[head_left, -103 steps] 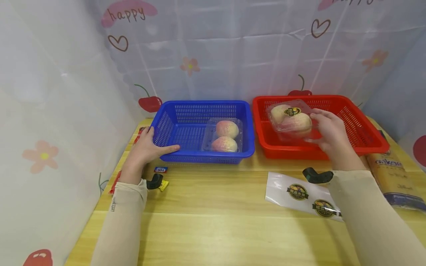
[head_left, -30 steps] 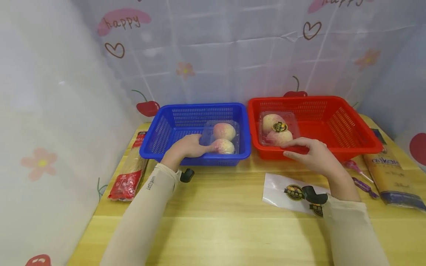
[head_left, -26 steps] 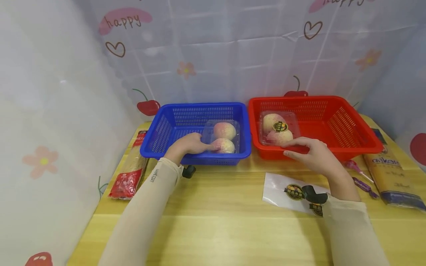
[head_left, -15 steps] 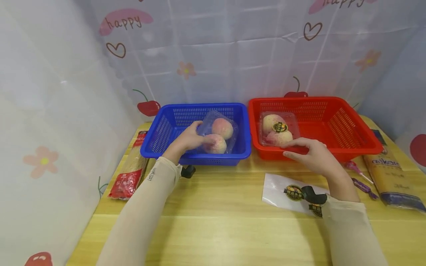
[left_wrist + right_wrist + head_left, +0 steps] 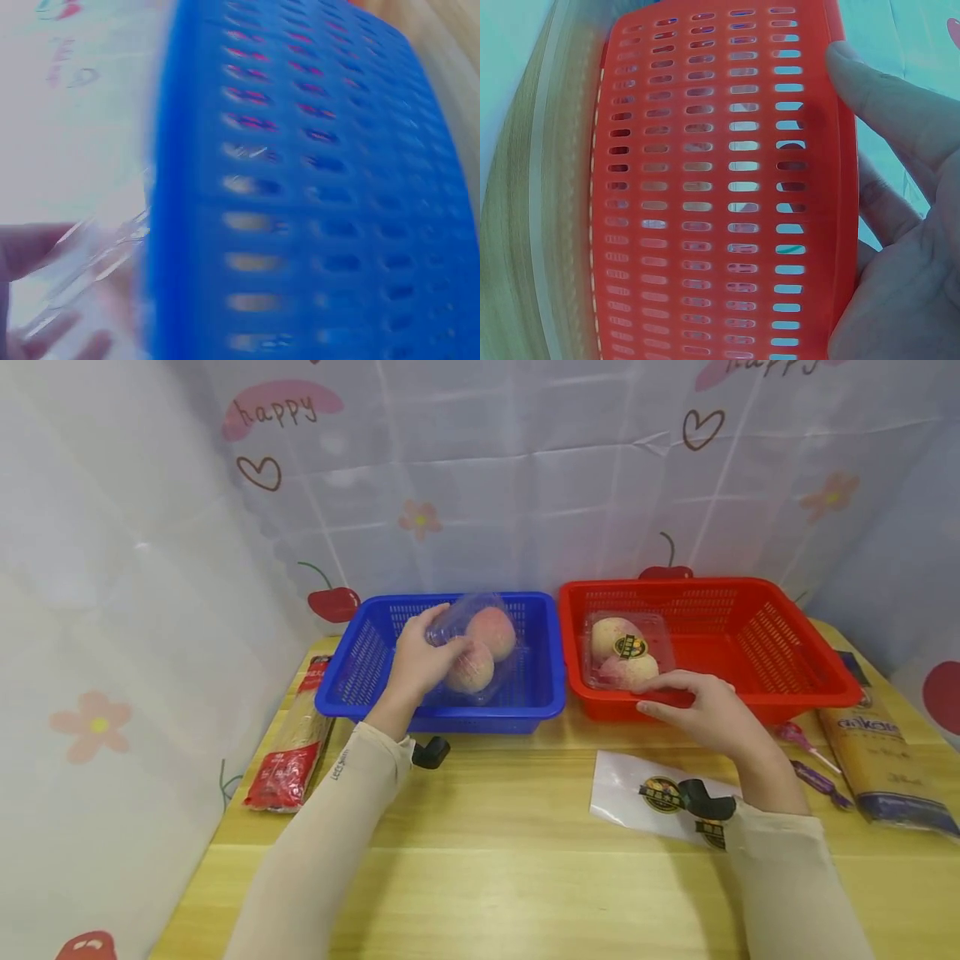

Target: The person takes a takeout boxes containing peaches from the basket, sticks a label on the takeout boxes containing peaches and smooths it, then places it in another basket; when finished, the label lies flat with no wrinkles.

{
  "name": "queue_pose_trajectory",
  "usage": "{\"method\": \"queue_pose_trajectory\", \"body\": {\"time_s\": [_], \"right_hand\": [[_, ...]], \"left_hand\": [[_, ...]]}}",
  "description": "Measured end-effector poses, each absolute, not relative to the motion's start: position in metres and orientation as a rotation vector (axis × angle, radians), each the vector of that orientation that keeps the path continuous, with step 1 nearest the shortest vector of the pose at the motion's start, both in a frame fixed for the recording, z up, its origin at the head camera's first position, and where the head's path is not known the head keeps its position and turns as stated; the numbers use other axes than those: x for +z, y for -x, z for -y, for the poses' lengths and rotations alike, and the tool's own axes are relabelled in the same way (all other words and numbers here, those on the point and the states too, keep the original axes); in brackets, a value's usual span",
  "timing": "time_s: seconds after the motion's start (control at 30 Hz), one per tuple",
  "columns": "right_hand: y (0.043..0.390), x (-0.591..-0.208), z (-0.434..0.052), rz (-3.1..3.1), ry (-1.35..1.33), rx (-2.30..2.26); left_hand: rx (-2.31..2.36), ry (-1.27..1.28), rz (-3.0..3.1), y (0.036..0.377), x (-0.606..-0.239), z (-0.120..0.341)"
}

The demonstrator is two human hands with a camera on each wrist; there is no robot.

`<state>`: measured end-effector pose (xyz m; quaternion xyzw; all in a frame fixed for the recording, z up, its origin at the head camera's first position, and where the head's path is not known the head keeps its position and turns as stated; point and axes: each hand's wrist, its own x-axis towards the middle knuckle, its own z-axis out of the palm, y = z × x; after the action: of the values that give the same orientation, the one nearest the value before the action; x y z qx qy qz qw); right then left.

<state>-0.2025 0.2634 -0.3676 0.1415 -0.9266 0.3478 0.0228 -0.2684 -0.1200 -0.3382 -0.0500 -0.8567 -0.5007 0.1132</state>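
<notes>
My left hand (image 5: 420,656) holds a clear plastic box of two peaches (image 5: 491,635) by its left side, thumb at the near side. The box is tilted and raised inside the blue basket (image 5: 517,710). The left wrist view blurs the fingers and box beside the basket wall. My right hand (image 5: 708,706) grips the front rim of the red basket (image 5: 798,699). In the right wrist view the thumb (image 5: 885,97) lies at the rim, and the fingers reach behind it. A second peach box (image 5: 626,652), with a black-and-gold sticker, sits in the red basket's left part.
A sheet of stickers (image 5: 618,793) lies before the red basket. On the left edge is a red-ended noodle pack (image 5: 288,764). A yellow bag (image 5: 885,752), a lollipop (image 5: 797,735) and a purple-wrapped candy (image 5: 819,779) lie right. A printed curtain (image 5: 525,510) hangs behind.
My left hand has moved from the blue basket's rim to its peach box, lifting and tilting it. My right hand has set the stickered box in the red basket and moved to the rim.
</notes>
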Motion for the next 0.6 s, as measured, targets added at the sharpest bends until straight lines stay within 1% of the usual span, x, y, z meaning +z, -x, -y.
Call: {"method": "queue_pose_trajectory", "body": {"time_s": [0.07,0.13,0.3,0.43,0.53,0.6], "right_hand": [[0.203,-0.368,-0.262,2.873,-0.438,1.077],[0.204,-0.368,-0.261,2.877,-0.43,1.075],[0.206,-0.367,-0.257,2.888,-0.437,1.083],[0.207,-0.366,-0.256,2.889,-0.458,1.091],[0.206,-0.366,-0.259,2.884,-0.448,1.078],[0.205,-0.366,-0.261,2.88,-0.43,1.069]], "left_hand": [[-1.555,0.155,2.334,0.261,-0.333,0.123],[-1.642,0.217,2.179,0.25,-0.326,0.126],[-1.879,0.468,1.984,0.213,-0.304,0.135],[-2.141,0.638,2.023,0.185,-0.301,0.14],[-2.279,0.766,2.162,0.172,-0.308,0.14],[-2.294,0.871,2.289,0.167,-0.314,0.138]]}}
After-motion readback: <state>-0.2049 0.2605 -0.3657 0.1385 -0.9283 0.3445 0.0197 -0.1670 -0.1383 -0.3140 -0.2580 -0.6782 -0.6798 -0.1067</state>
